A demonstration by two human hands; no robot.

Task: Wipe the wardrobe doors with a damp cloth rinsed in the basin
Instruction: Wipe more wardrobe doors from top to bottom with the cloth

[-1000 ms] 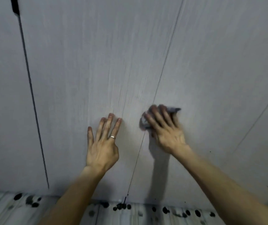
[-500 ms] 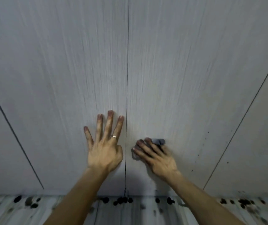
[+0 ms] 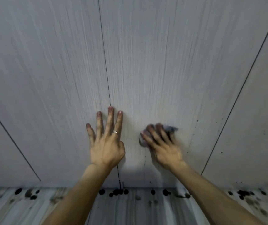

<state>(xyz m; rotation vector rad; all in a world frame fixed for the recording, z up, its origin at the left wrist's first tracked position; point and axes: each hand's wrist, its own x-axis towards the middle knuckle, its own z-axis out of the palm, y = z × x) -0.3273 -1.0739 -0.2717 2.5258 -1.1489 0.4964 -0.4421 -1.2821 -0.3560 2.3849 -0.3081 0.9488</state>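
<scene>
Your left hand (image 3: 106, 144) flat on wardrobe doors (image 3: 178, 62), fingers straight, spread across seam (image 3: 104, 54) — holding nothing. Your right hand (image 3: 164, 148), motion-blurred, presses dark cloth (image 3: 171, 128) on door right of seam — fingers stretched over it, low near floor (image 3: 130, 208).

One wide-angle view was taken from the person's head, directed forward and downward. The wardrobe doors (image 3: 162, 62) were seen from close up, and a strip of floor (image 3: 16, 208) was caught along the bottom edge.
</scene>
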